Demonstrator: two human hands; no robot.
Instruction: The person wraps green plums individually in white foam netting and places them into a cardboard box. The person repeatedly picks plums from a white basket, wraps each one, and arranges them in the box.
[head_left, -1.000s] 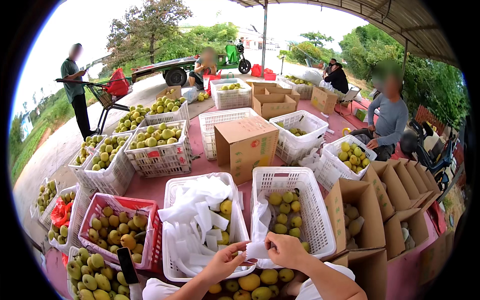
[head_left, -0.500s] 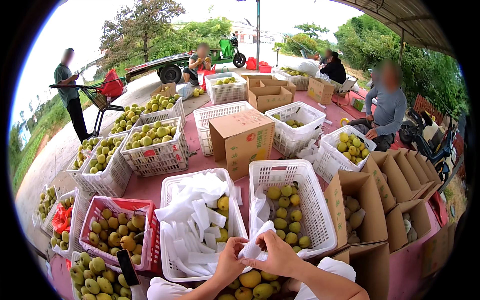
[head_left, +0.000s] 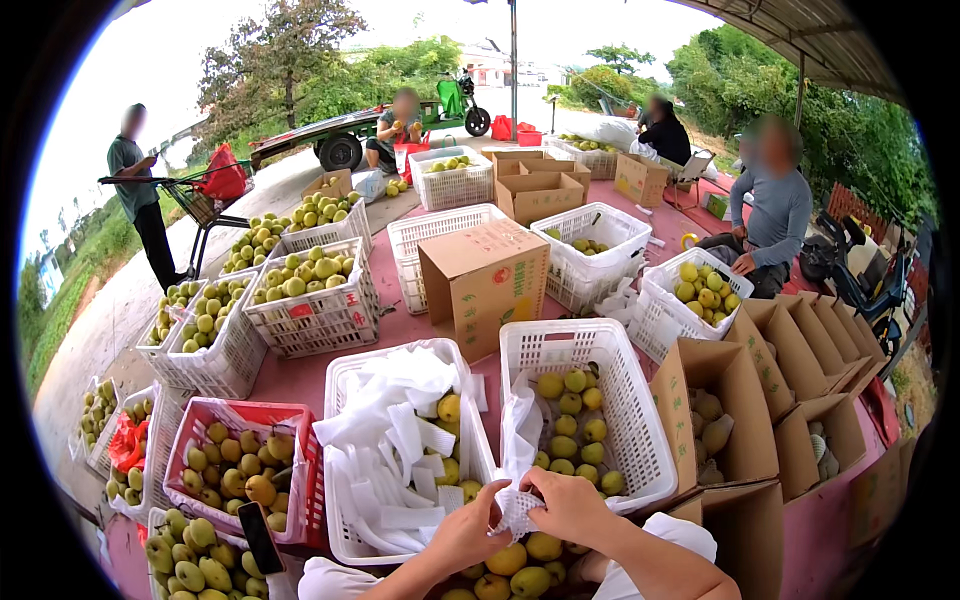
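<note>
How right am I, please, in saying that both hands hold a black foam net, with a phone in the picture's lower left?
Not quite: the foam net is white, not black, as the head view shows. The left hand and right hand do hold it, and the phone is in the lower left.

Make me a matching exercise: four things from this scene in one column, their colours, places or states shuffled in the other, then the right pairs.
Column one
1. white foam net
2. phone
3. red crate
4. three-wheeler

Column two
A. green, standing in the background
B. full of fruit
C. between the left hand and the right hand
D. dark-screened, at the lower left

Right pairs
1-C, 2-D, 3-B, 4-A
</note>
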